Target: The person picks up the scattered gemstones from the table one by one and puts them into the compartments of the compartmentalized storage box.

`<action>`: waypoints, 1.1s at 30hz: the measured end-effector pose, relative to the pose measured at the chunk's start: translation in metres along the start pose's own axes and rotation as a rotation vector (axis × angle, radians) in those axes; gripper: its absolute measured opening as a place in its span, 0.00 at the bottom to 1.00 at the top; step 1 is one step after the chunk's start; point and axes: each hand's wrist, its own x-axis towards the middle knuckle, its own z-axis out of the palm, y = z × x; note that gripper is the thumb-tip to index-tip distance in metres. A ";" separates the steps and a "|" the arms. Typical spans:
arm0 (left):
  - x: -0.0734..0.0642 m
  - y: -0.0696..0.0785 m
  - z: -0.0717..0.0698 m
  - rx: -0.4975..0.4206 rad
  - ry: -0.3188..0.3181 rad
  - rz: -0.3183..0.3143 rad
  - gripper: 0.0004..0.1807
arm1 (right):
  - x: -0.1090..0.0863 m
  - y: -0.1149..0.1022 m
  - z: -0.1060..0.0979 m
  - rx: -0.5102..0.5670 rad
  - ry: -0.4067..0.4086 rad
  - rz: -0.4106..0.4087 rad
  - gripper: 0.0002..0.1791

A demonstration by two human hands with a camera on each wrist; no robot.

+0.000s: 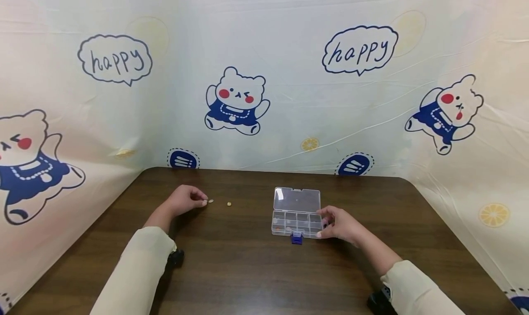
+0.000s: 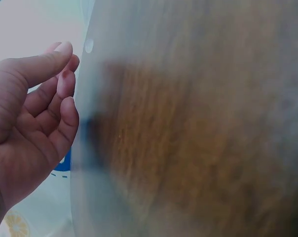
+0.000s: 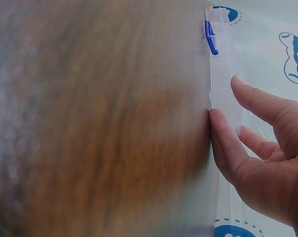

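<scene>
A clear plastic compartment box [image 1: 296, 223] lies on the table with its lid [image 1: 296, 199] folded back and its blue latch [image 1: 296, 238] toward me. My right hand [image 1: 340, 224] holds the box's right end, thumb near the front corner and fingers along the side; the right wrist view shows this hand [image 3: 262, 148] at the box edge. To the left, my left hand [image 1: 187, 200] reaches low over the table with fingers loosely bent. Just beyond its fingertips lies a small flat pale piece [image 1: 211, 200], apart from them in the left wrist view. A small yellowish piece [image 1: 229, 204] sits farther right.
The brown wooden table [image 1: 244, 269] ends at a printed cloth backdrop [image 1: 289, 99] along its back and sides. Tiny pieces, some white and one reddish, lie in the left compartments of the box. Dark devices are strapped at both wrists.
</scene>
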 end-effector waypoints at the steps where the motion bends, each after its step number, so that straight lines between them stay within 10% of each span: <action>1: -0.001 0.002 0.001 -0.009 0.002 -0.002 0.08 | 0.000 0.000 0.000 0.001 -0.002 0.002 0.37; 33: -0.019 0.061 0.032 -0.068 -0.056 0.221 0.10 | 0.001 0.001 0.000 0.023 0.000 0.012 0.37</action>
